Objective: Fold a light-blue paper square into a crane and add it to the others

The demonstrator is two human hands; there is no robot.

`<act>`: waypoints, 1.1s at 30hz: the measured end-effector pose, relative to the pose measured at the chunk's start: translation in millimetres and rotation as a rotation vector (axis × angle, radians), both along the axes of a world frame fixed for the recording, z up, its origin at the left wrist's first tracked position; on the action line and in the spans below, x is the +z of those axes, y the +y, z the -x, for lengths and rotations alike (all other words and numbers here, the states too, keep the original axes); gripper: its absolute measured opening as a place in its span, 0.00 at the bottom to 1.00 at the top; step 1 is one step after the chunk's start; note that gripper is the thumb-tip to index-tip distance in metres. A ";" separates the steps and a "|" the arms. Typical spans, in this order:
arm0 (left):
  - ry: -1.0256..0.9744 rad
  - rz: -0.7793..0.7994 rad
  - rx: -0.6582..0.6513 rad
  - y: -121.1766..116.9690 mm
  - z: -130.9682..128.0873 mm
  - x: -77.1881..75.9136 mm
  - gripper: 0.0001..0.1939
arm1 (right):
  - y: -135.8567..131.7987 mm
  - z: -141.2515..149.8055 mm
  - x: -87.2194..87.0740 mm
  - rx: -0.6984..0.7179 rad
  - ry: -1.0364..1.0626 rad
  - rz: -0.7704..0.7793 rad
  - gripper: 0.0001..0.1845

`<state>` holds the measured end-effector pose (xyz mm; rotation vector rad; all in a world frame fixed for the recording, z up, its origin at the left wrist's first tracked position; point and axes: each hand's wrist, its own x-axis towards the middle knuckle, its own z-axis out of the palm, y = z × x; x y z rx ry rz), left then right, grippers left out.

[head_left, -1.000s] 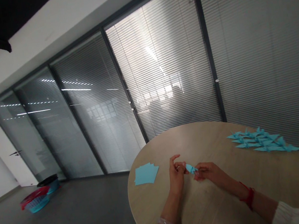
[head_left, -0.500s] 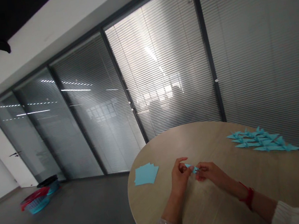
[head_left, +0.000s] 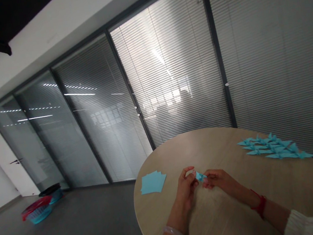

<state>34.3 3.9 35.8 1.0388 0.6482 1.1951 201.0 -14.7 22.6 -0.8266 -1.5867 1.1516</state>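
Between my two hands is a small piece of folded blue paper, held just above the table. My left hand pinches its left end between thumb and fingers, with the index finger arched over. At the other end, the fingers of my right hand are closed on the paper's right edge. The fingertips cover parts of the folds, so its exact shape is hard to make out. Off to the left lies a loose pile of square blue paper sheets. Several folded blue paper cranes sit grouped on the table's right side.
The round wooden table stands by a glass partition with blinds. On the floor at left are a red and blue basket and a dark-rimmed blue one. A white door is beyond them.
My left thumb and fingers have shifted on the folded paper, and more of it shows between my hands. The right hand has barely moved. The sheets and cranes stay where they were.
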 end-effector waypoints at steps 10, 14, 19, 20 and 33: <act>-0.135 0.161 -0.048 8.0 2.6 -5.0 0.21 | 2.1 -2.3 -1.2 -0.057 -0.111 -0.071 0.14; -0.160 0.191 -0.061 5.7 2.4 -2.5 0.20 | -1.0 -2.9 2.9 -0.063 -0.173 -0.128 0.15; -0.184 0.205 -0.104 0.6 2.2 2.8 0.20 | -1.9 -3.9 5.0 -0.056 -0.190 -0.113 0.14; -0.178 0.199 -0.111 0.1 2.2 3.1 0.20 | -2.3 -3.8 5.6 -0.056 -0.188 -0.105 0.14; 0.180 -0.102 0.061 0.6 3.1 10.9 0.18 | -3.3 -6.1 7.0 -0.076 -0.231 -0.130 0.15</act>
